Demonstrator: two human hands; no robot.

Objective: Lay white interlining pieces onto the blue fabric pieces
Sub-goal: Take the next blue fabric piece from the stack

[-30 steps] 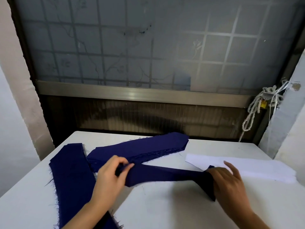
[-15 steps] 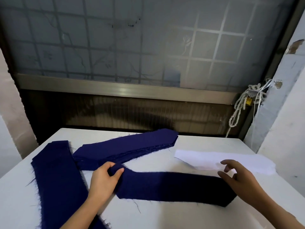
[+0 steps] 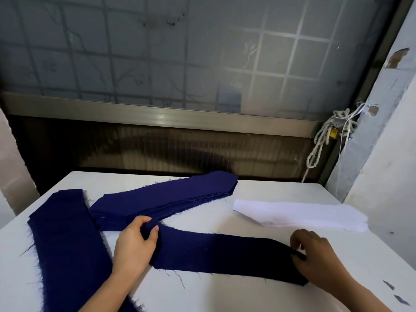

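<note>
One blue fabric piece (image 3: 216, 253) lies flat across the front of the white table (image 3: 225, 293). My left hand (image 3: 135, 246) pinches its left end between thumb and fingers. My right hand (image 3: 315, 255) rests on its right end with curled fingers on the cloth's edge. A stack of blue fabric pieces (image 3: 166, 199) lies behind, slanting up to the right. Another long blue strip (image 3: 67, 244) runs down the left side. The white interlining pieces (image 3: 301, 216) lie in a pile at the right, beyond my right hand.
A frosted window with a metal sill (image 3: 157, 118) stands behind the table. A knotted white rope (image 3: 324, 136) hangs at the back right beside a grey wall (image 3: 382, 154). Small dark scraps (image 3: 396, 293) lie near the table's front right corner.
The blue piece went from folded and lifted between my hands to spread flat on the table. My right hand moved off the interlining's edge onto the piece's right end.
</note>
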